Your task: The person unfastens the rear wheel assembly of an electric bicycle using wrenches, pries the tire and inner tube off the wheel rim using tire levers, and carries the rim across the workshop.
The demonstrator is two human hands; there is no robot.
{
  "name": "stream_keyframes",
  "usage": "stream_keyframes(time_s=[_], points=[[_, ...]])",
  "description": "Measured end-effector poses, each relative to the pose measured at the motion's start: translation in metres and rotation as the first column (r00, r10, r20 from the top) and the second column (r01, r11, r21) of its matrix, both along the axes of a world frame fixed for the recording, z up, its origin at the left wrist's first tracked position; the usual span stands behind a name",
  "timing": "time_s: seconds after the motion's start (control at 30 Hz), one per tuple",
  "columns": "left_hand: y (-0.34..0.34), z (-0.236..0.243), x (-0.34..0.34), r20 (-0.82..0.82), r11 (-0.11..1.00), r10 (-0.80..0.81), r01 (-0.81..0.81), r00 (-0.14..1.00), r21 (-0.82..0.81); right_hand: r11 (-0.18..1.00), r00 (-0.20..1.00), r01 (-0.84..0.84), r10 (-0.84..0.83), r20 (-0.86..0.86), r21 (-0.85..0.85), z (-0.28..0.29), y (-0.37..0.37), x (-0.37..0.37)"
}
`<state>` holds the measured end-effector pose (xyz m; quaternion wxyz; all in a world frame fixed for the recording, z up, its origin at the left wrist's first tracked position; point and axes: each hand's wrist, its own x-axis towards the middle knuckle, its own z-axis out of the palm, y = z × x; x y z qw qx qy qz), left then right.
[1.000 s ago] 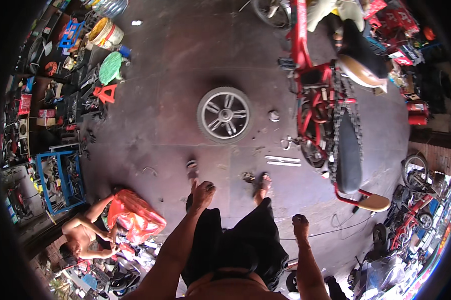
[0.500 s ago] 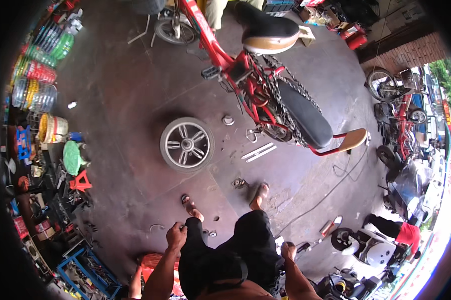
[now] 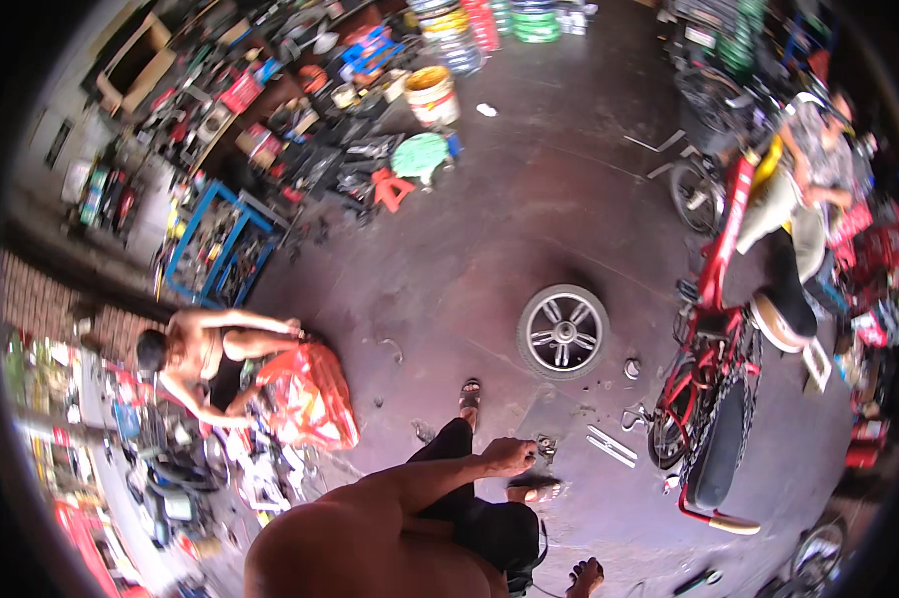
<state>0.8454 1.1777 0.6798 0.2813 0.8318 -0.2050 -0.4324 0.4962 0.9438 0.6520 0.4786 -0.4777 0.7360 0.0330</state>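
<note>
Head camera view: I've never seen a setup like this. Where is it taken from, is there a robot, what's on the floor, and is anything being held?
There's no robot, just two bare hands. A wide fisheye camera, worn on the head, looks down, so straight edges bend. The left hand shows just left of a small metallic part; the right hand is at the lower edge. Whether either holds anything, I can't tell. On the floor lie a spoked wheel with its tyre and two pale bars. A red two-wheeler is at the right; at the left, another person is beside red plastic sheeting.
</note>
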Motion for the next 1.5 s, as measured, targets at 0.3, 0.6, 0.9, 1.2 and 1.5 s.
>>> stream_keyframes(time_s=[0.3,0.6,0.9,1.2,1.5], points=[[0.277,0.007,0.045,-0.002,0.840,0.542,-0.542,0.840,0.004,0.888,0.886,-0.390,0.434,-0.163,0.244,0.032,0.151,0.167],[0.425,-0.025,0.105,-0.173,0.639,0.761,-0.769,0.626,0.031,0.498,0.496,-0.867,0.858,-0.130,-0.024,0.034,0.249,0.343],[0.527,-0.170,0.010,-0.203,0.359,0.931,-0.859,0.304,0.364,0.593,0.572,-0.789,0.805,-0.159,0.162,-0.011,0.266,0.416],[0.584,-0.217,0.031,-0.112,0.469,0.882,-0.836,0.457,0.283,0.764,0.763,-0.619,0.640,-0.088,0.182,-0.044,0.254,0.367],[0.475,-0.152,0.234,-0.311,0.412,0.887,-0.891,0.343,0.193,0.871,0.863,-0.443,0.478,-0.162,0.212,-0.030,0.262,0.344]])
